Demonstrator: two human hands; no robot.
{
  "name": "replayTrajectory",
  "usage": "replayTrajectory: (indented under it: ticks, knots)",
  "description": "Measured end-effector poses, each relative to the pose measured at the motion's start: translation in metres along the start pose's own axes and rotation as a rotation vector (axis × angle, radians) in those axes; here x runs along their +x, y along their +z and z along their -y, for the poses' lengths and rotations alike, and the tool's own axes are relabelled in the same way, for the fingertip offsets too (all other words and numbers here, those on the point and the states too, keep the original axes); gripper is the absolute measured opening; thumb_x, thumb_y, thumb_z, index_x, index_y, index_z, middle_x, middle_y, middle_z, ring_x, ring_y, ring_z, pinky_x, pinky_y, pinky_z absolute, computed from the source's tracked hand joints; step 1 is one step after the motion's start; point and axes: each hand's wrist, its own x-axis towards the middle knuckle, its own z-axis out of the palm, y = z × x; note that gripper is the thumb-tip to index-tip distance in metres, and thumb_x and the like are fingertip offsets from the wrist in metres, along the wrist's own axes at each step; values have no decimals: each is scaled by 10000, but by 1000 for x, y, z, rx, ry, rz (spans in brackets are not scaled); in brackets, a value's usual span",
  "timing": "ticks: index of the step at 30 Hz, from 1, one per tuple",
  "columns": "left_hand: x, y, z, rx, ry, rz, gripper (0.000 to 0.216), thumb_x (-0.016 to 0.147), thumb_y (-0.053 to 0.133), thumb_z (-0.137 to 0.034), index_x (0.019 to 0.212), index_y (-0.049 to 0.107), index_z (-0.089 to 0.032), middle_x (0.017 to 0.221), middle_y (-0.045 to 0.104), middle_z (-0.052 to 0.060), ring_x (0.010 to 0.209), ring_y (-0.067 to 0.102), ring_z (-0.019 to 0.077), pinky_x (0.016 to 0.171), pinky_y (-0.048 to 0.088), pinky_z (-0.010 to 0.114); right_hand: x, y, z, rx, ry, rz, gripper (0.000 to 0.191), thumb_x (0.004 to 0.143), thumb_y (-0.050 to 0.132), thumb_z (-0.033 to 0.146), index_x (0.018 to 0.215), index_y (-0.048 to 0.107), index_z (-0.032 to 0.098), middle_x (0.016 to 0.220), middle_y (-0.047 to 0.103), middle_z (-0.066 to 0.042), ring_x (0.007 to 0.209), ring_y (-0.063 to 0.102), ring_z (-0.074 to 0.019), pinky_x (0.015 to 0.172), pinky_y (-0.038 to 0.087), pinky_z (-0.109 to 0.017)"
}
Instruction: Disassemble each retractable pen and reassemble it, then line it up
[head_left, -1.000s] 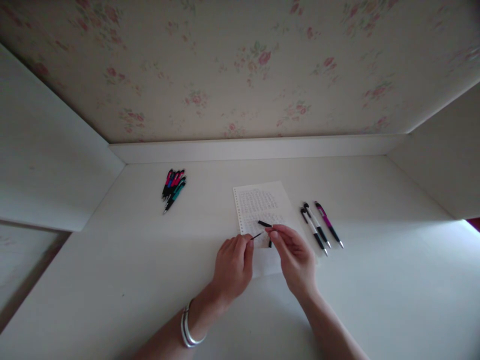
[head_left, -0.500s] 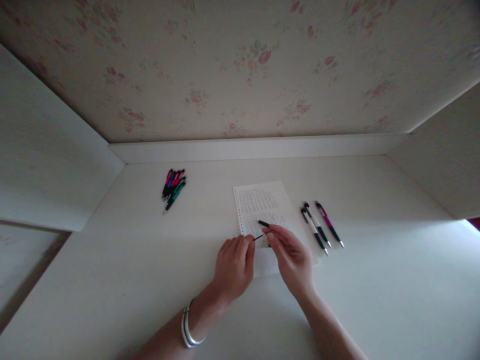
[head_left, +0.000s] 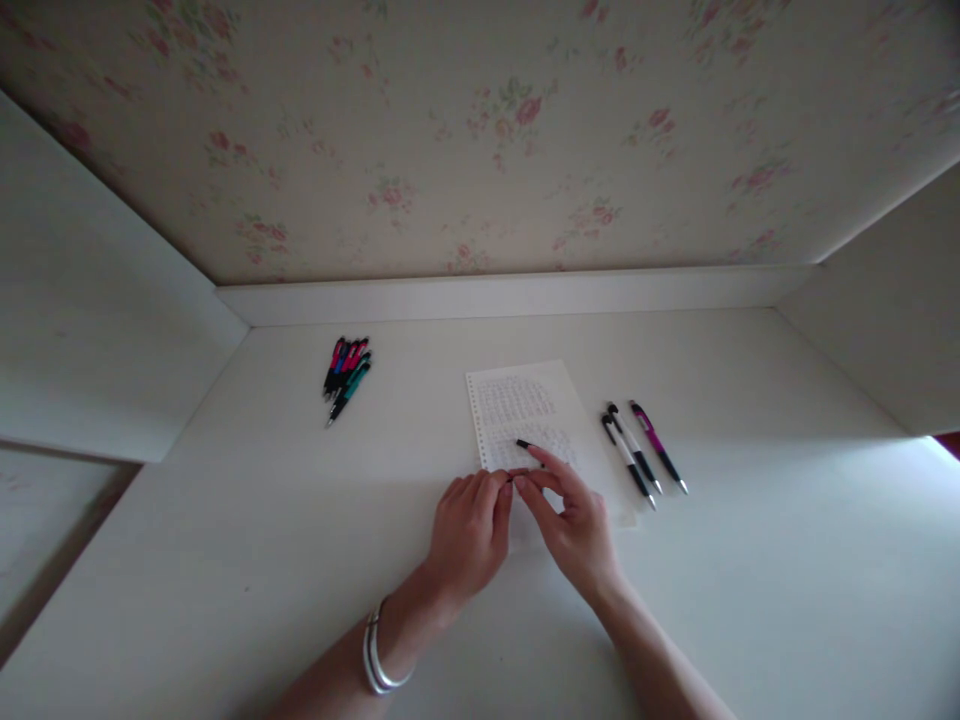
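My left hand (head_left: 466, 528) is closed, its fingers wrapped round something mostly hidden inside the fist. At its thumb side, a short bit of thin dark rod, like a pen refill (head_left: 512, 480), shows between the hands. The thumb and fingers of my right hand (head_left: 576, 530) pinch that rod right against the left fist, with the index finger stretched forward. Just beyond the right fingertips a small black pen part (head_left: 523, 443) lies on a handwritten sheet of paper (head_left: 517, 395). Both hands are over the sheet's lower part.
Two white-and-black pens (head_left: 628, 462) and a purple pen (head_left: 658, 447) lie right of the paper. At the back left sits a pile of several coloured pens (head_left: 348, 378). White panels flank the white desk (head_left: 300, 540), with a floral wall behind.
My right hand has moved left and slightly down, bringing its fingertips to the left fist. Less of the thin rod shows now. My left hand has stayed put.
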Motion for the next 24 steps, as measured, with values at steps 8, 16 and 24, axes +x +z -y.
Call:
replayTrajectory:
  ticks: [8,16,24]
  knots:
    - [-1,3,2,-8,-22,-42,174,1010,381,-215,1008,553,-195,858,682,52,783,648,215,732,517,361,6,-12,-4,-537,-241,-172,179,922,574,380,950,641,216,766,694,-33,692,608,-192,618,473,-305]
    - [1,4,2,-6,-8,-72,157,1002,402,-209,1009,559,-204,874,695,57,818,671,213,759,542,362,5,-10,-14,-896,-235,-91,121,927,522,266,943,627,207,841,707,-65,777,629,-234,633,416,-315]
    - [-1,4,3,-29,-29,-54,156,1007,393,-215,1019,549,-205,890,687,58,834,661,215,769,526,364,2,-12,-13,-646,-241,-102,294,978,423,247,1193,610,178,966,701,-122,904,623,-270,770,485,-395]
